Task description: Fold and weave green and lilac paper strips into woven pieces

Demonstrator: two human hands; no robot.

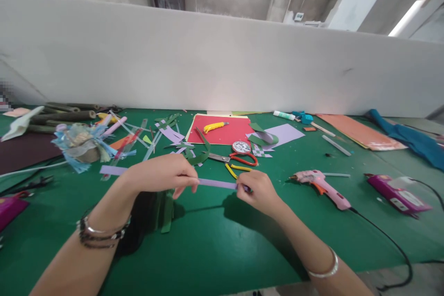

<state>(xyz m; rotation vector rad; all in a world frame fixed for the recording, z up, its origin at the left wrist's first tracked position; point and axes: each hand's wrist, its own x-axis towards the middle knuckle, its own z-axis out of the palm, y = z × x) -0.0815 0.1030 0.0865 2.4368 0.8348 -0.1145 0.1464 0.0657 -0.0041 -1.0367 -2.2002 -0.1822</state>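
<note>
A long purple paper strip (218, 184) is stretched between my two hands above the green table. My left hand (169, 173) pinches it partway along, and its free end sticks out past my left wrist. My right hand (256, 190) closes its fingers on the strip's other end. Just beyond my hands lie red-handled scissors (244, 159) and a yellow-handled tool (239, 168), partly hidden by my right hand. Several green paper strips (167, 212) rest on the table beneath my left hand.
At right are a pink glue gun (321, 187) with a trailing cord and a purple device (397, 194). A yellow cutter (215, 127) lies on red paper (236, 135). Sticks (65, 116) and a bundle of blue strips (85, 143) crowd the left. A white partition (222, 64) stands behind.
</note>
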